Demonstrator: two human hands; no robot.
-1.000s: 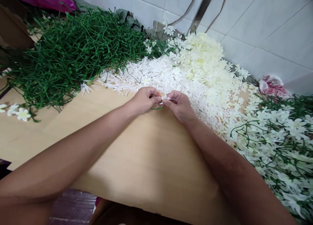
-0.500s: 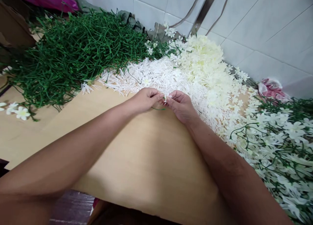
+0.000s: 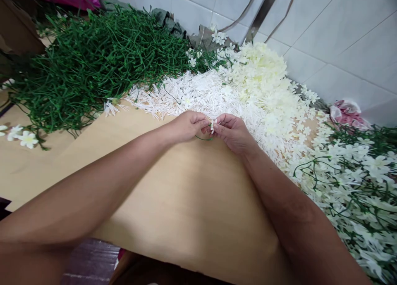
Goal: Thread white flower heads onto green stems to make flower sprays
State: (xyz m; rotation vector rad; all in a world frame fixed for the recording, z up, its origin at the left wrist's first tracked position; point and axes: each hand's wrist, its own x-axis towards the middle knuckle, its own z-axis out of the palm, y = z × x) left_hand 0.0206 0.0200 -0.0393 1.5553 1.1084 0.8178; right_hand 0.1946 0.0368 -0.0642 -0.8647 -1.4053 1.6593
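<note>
Curving below left hand (image 3: 187,126), green stem (image 3: 204,139) bows downward, free end pointing right; left fingers closed in pinch, apparently on stem's hidden upper part. White flower (image 3: 212,127) seen nearly edge-on, long axis roughly upright in view, sitting between fingertips of both hands, above brown worktop (image 3: 173,181). Right hand (image 3: 234,133): thumb and fingers pinched shut on flower's right side. White filament pile (image 3: 201,91) lies just beyond.

One head-worn camera (fairly close) looks forward and down over the cardboard (image 3: 167,194).
</note>
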